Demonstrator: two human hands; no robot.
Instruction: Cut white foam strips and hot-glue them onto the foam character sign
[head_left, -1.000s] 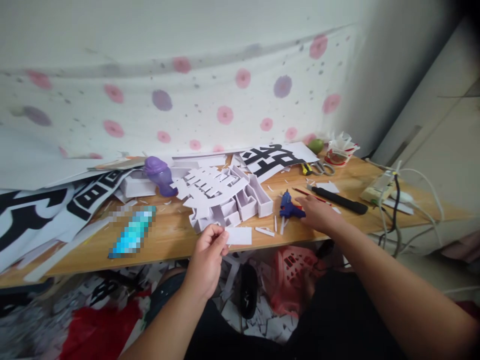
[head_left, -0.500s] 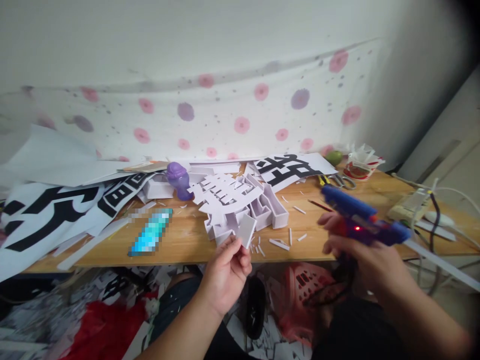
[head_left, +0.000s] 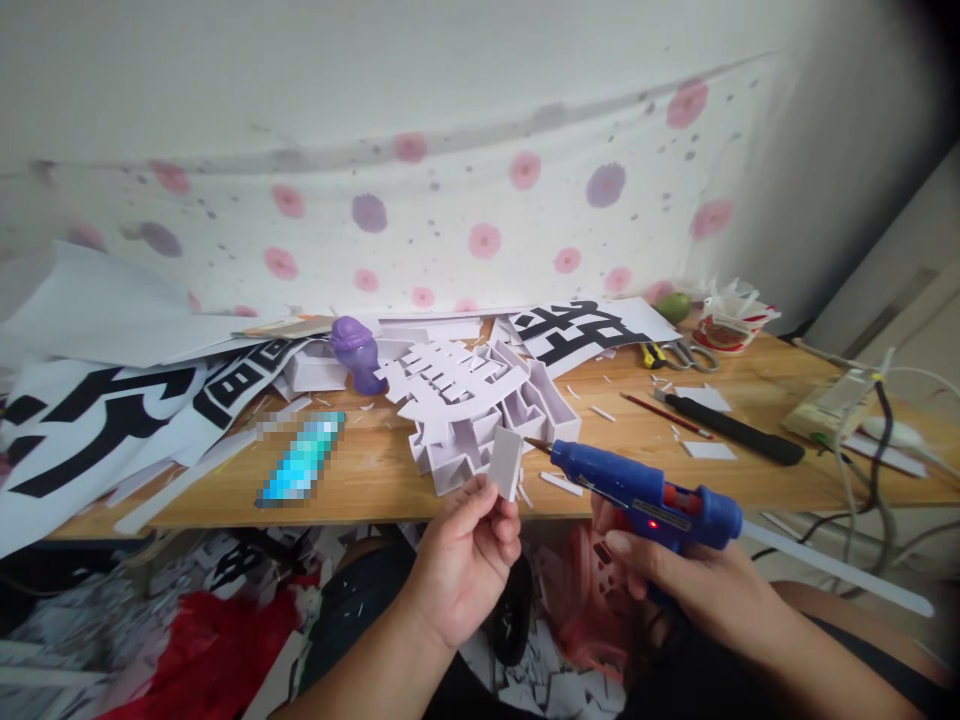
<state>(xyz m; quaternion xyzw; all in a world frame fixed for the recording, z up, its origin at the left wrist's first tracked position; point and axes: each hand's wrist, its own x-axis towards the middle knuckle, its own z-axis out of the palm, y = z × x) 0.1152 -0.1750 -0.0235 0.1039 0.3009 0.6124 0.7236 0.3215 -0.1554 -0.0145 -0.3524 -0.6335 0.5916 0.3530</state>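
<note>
Between thumb and fingers my left hand pinches a small white foam board piece, held upright over the table's front edge. My right hand is wrapped round the grip of a blue hot glue gun, whose red light is lit and from whose back a long white glue stick sticks out. The gun's nozzle points left, at or very near the upper right edge of the piece; whether it touches I cannot tell. Just behind, white built-up foam board characters lie in a heap on the table.
The wooden table carries a purple bottle, a phone-like blurred slab, printed character sheets, a black-handled cutter, a pencil, scissors and white offcuts. Cables hang at right. Below is a pink plastic stool or basket.
My right hand has brought the glue gun left and down, its nozzle now beside the white piece. The left hand has shifted slightly right with the piece, and the cutter has come into view.
</note>
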